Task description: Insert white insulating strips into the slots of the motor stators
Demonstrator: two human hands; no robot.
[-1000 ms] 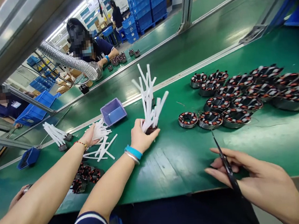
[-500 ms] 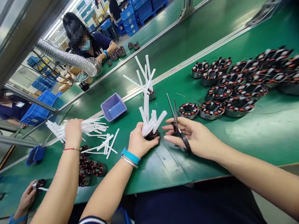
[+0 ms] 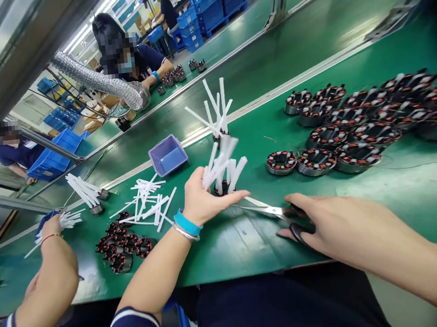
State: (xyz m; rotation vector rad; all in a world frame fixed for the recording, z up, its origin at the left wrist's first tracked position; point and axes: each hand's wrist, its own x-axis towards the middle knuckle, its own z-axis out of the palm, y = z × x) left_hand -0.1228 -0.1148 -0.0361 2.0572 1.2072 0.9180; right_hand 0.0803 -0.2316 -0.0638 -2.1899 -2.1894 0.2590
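My left hand [image 3: 202,200] curls round a small motor stator [image 3: 223,188], its thumb stretched to the right in front of it. White strips [image 3: 230,168] stick up out of this stator, some blurred and leaning. The fingers behind the strips are partly hidden. In my right hand [image 3: 326,220] is a pair of scissors [image 3: 274,210], fingers in the black handles. The scissor blades are slightly apart and point left, with their tips close by my left thumb. Just behind, a second stator [image 3: 221,132] stands with white strips fanning upward.
Several wound stators [image 3: 317,161] stand at right. A purple bin [image 3: 168,156] sits beyond my left hand, near loose white strips [image 3: 148,202] and bare stators [image 3: 121,241]. At left, a co-worker's hand [image 3: 51,230] holds a bundle of strips. A metal rail [image 3: 258,99] runs behind.
My right hand has turned the scissors from upright to pointing left and moved right and down. The strips at my left hand shifted. The co-worker's hand moved left with strips.
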